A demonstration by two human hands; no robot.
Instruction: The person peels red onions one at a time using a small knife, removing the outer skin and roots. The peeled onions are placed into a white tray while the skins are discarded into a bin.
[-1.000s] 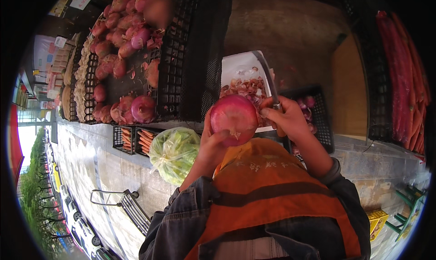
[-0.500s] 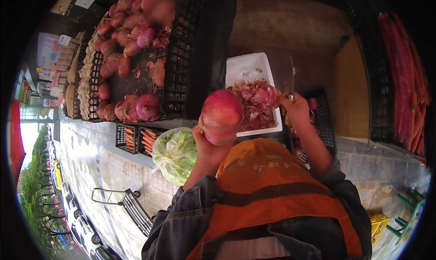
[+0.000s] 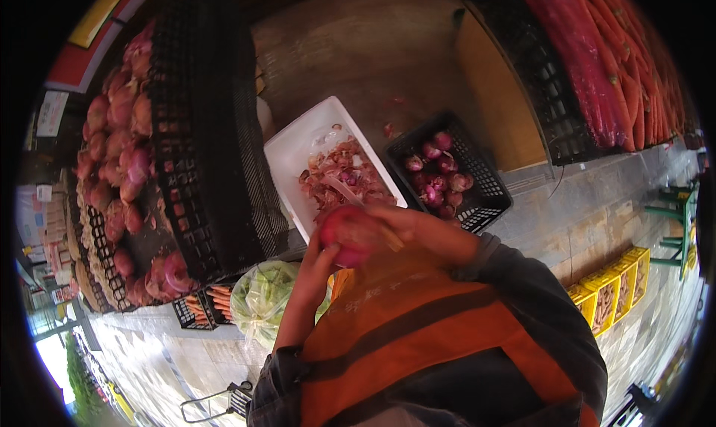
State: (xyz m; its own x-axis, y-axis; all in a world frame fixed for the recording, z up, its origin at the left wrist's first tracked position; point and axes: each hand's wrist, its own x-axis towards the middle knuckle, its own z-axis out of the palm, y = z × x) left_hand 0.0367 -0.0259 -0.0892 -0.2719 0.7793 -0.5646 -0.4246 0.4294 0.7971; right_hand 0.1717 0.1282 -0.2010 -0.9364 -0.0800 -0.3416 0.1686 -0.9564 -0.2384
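Observation:
A large red onion [image 3: 347, 237] is in front of my chest, above the near end of a white foam box [image 3: 287, 155]. My left hand [image 3: 319, 264] grips it from the left and below. My right hand [image 3: 418, 227] is closed on a knife [image 3: 344, 190], at the onion's right side. The blade points up and away over the box, and a light brown handle end shows below the fingers. Motion blurs the onion and fingers, so I cannot tell whether the blade touches it. Loose onion skins [image 3: 328, 166] fill much of the box.
Right of the box, a black crate [image 3: 485, 203] holds several red onions [image 3: 436, 173]. A tall black crate wall [image 3: 216, 129] bounds the left, with an onion display [image 3: 115, 166] beyond. Bagged green vegetables [image 3: 265, 296] lie near my left forearm. Carrots [image 3: 619, 61] are at upper right.
My view has turned and shifted right, showing more of the onion crate. My right hand has brought the knife from beyond the box's right side to the onion in my left hand.

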